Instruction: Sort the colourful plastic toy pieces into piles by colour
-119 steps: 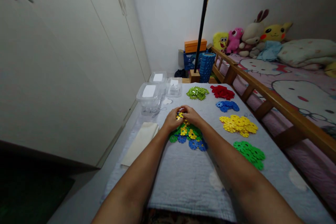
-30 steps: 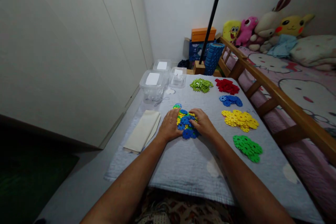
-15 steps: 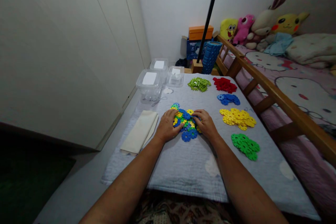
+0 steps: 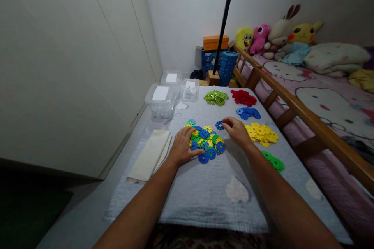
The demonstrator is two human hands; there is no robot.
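A mixed heap of blue, yellow and green snowflake discs point(image 4: 204, 140) lies mid-table. My left hand point(image 4: 182, 146) rests against its left side, fingers spread and thumb along the near edge. My right hand point(image 4: 236, 130) pinches a single blue snowflake disc point(image 4: 219, 125) just above the heap's right side. Sorted piles stand to the right: blue discs point(image 4: 248, 113), yellow discs point(image 4: 261, 134) and green discs point(image 4: 274, 161), the last partly hidden by my right forearm. Farther back are light green pieces point(image 4: 216, 97) and red pieces point(image 4: 243, 97).
Clear plastic boxes point(image 4: 160, 99) with white labels stand at the back left. A folded cream cloth point(image 4: 150, 155) lies on the left of the cloth-covered table point(image 4: 204, 202). A wooden bed rail point(image 4: 280, 93) borders the right side, and a black pole point(image 4: 224, 23) rises behind.
My right hand has lifted away from the heap towards the right with a blue snowflake disc. My left hand stays at the heap. The camera view has shifted slightly.
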